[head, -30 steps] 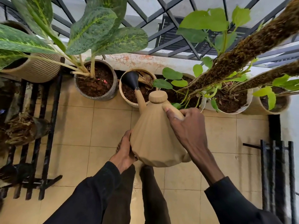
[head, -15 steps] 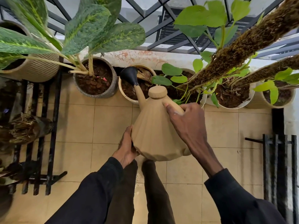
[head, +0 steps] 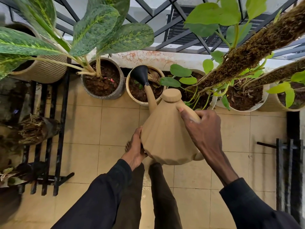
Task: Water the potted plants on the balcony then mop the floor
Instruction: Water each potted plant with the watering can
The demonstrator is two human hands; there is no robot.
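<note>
Right hand (head: 203,129) grips the tan watering can (head: 165,134) by its handle. Left hand (head: 136,147) cups its base, black spout (head: 140,75) over a small pot (head: 130,95).

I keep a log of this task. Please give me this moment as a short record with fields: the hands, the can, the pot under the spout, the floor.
right hand: grips the handle of the can
left hand: supports the can's lower left side
can: tan, lid on, tilted toward the pots
spout: black rose over the cream pot
water flow: cannot tell
cream pot: dark soil, dry leaf inside
neighbour: grey pot to its left
floor: beige tiles, wet patch between the legs
</note>
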